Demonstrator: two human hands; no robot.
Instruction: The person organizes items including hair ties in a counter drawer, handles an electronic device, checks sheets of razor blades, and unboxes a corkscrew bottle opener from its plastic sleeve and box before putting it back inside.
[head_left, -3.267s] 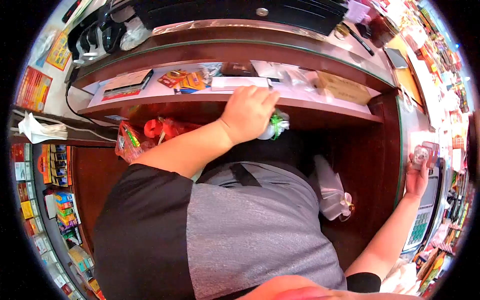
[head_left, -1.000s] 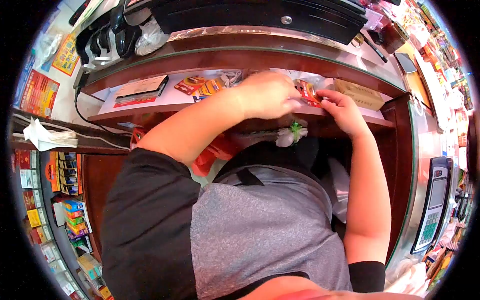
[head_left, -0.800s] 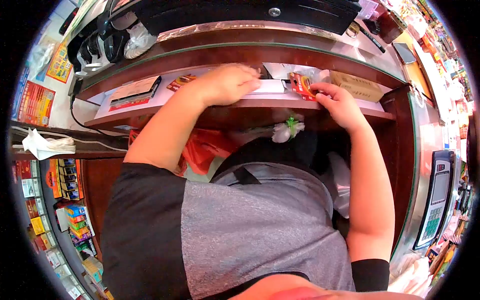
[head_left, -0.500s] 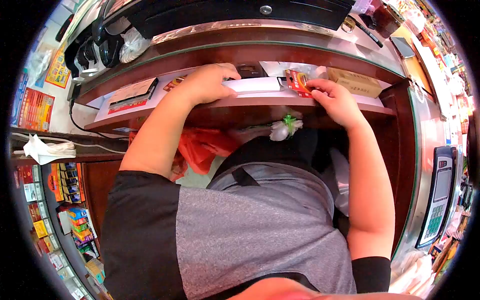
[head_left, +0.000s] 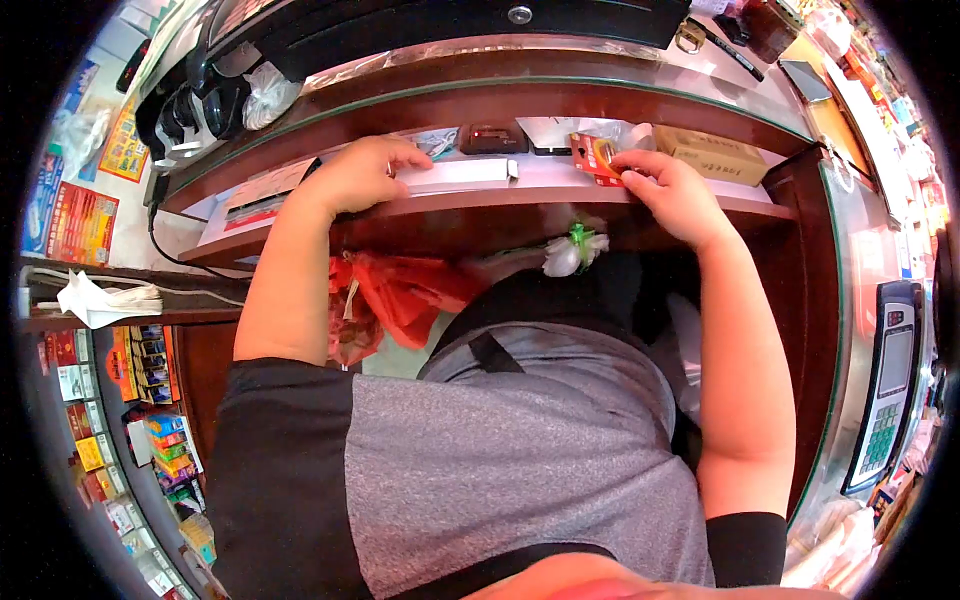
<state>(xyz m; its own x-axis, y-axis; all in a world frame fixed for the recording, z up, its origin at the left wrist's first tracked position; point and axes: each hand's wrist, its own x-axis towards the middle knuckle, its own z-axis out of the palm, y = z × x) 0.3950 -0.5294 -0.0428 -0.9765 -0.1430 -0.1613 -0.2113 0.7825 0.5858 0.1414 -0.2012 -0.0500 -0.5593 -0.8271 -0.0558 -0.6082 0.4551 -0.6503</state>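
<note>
1. The right hand (head_left: pixel 672 190) is clamping the red card pack (head_left: pixel 590 157) at its right edge, between thumb and fingers. This edge grip is probably leaving the printed face uncovered and the pack easy to tilt.
2. The pack is sitting over the right part of the open shelf (head_left: pixel 560 202), between the white box (head_left: pixel 460 177) and the cardboard box (head_left: pixel 712 155).
3. The white box is lying lengthwise along the shelf's near side, likely because the shelf is shallow. The cardboard box is occupying the right end.
4. The left hand (head_left: pixel 362 178) is hovering or resting at the white box's left end; contact is not showing clearly. Thumb and fingers are curving with a gap between them; whether they are gripping anything small cannot be told.
5. The left forearm is rising steeply to the shelf, the hand bending rightward.
6. The right forearm is reaching far, the hand angling leftward, fingers pointing inward.
</note>
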